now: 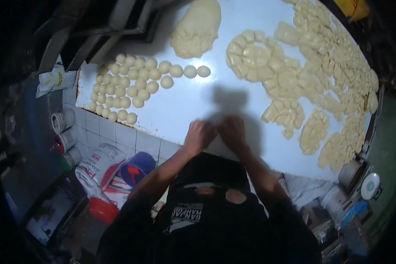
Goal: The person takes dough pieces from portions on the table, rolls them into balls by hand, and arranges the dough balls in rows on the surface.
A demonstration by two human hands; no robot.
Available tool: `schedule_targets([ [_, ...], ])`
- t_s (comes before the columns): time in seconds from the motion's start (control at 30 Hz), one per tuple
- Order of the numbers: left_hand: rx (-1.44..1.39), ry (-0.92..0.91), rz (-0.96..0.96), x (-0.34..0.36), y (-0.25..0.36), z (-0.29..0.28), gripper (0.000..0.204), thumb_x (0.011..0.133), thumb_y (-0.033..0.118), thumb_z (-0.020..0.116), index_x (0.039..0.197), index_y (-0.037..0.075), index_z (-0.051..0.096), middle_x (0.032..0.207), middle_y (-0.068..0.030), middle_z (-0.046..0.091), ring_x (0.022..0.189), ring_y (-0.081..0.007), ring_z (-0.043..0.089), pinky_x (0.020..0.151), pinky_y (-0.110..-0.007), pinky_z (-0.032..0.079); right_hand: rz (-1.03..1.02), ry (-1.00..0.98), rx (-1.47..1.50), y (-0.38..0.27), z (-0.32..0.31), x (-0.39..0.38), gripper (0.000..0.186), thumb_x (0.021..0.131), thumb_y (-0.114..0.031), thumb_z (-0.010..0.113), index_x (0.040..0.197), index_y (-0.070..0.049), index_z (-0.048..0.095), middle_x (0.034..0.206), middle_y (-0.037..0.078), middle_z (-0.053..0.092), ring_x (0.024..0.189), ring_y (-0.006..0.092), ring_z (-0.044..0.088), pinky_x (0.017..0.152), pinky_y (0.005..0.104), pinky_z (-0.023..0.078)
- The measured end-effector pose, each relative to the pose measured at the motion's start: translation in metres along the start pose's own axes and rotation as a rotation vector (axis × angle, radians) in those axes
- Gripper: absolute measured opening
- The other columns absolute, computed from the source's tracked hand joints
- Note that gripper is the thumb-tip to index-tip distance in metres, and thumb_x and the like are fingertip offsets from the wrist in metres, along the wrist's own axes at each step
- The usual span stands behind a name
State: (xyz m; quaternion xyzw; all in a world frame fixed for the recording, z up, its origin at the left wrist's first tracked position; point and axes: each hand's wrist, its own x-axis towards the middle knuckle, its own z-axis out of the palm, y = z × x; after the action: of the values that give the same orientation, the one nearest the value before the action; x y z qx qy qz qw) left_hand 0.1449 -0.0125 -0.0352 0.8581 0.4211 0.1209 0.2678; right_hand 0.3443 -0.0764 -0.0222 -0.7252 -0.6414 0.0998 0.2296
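My left hand point(199, 135) and my right hand point(232, 131) are close together over the near edge of the white table point(176, 110). Both sets of fingers are curled inward, and whatever they hold, if anything, is hidden and blurred. Rows of round dough balls point(132, 79) lie to the left, with a short line of them reaching toward the middle. A large smooth lump of dough point(197, 31) rests at the far side. To the right spread many cut dough pieces point(290, 79), some clustered in rings, others packed together.
Dark metal racks point(105, 31) overhang the far left corner. Below the table's left side stand white tubs point(64, 120), sacks point(102, 165), a blue bucket point(138, 167) and a red basin point(103, 210). A round dial scale point(370, 185) sits beyond the near right corner.
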Motion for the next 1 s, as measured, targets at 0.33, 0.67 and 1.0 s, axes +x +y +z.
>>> schedule_targets([
  [0.33,-0.130,0.202,0.120,-0.027,0.014,-0.009,0.018,0.084,0.012,0.079,0.099,0.010,0.069,0.112,-0.0103,0.067,0.103,-0.0326,0.063,0.089,-0.048,0.050,-0.203,-0.451,-0.061,0.026,-0.020,0.007,0.028,0.090,-0.032,0.079,0.092,-0.006,0.067,0.097,0.014,0.063,0.095,0.0369,0.059,0.082,0.0524,0.046],
  [0.67,0.012,0.293,0.057,-0.047,0.000,-0.033,0.021,0.089,0.012,0.070,0.109,0.007,0.070,0.114,-0.0109,0.066,0.110,-0.0327,0.062,0.100,-0.050,0.050,-0.238,-0.261,0.151,0.028,-0.062,-0.009,0.032,0.088,-0.011,0.078,0.117,-0.001,0.066,0.129,0.020,0.065,0.125,0.0434,0.060,0.108,0.0537,0.046],
  [1.0,-0.338,0.165,0.098,-0.037,0.012,-0.072,0.044,0.084,0.017,0.078,0.125,0.004,0.070,0.131,-0.0161,0.067,0.127,-0.0351,0.060,0.108,-0.049,0.049,-0.153,0.050,0.219,-0.138,0.009,0.138,0.052,0.093,-0.023,0.080,0.132,0.004,0.058,0.120,0.024,0.064,0.118,0.0441,0.059,0.098,0.0511,0.050],
])
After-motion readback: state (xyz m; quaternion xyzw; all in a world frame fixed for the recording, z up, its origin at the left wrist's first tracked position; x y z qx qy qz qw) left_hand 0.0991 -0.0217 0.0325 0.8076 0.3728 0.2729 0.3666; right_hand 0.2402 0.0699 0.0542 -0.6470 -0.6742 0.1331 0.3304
